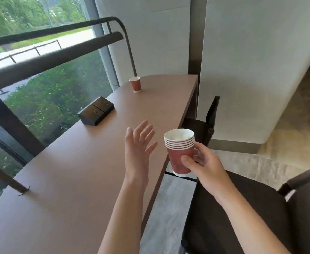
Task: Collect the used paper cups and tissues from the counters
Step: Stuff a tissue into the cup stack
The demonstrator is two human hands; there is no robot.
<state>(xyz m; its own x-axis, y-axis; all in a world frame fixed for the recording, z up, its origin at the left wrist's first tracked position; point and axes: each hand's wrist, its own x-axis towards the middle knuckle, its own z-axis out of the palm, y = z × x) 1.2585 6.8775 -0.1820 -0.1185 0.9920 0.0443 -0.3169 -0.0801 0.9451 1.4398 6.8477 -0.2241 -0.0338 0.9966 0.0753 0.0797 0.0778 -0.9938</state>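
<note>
My right hand (203,162) grips a stack of several nested red paper cups (179,153) with white rims, held upright just off the counter's right edge; something white, maybe tissue, shows inside the top cup. My left hand (138,145) hovers over the brown counter (77,180), palm open with fingers spread and holding nothing. A single red paper cup (135,84) stands upright at the far end of the counter, well beyond both hands.
A black power-socket box (96,113) sits on the counter near the window side. A dark lamp rail (49,59) arches above the counter on posts. Dark chairs (242,208) stand to the right of the counter, a white wall behind.
</note>
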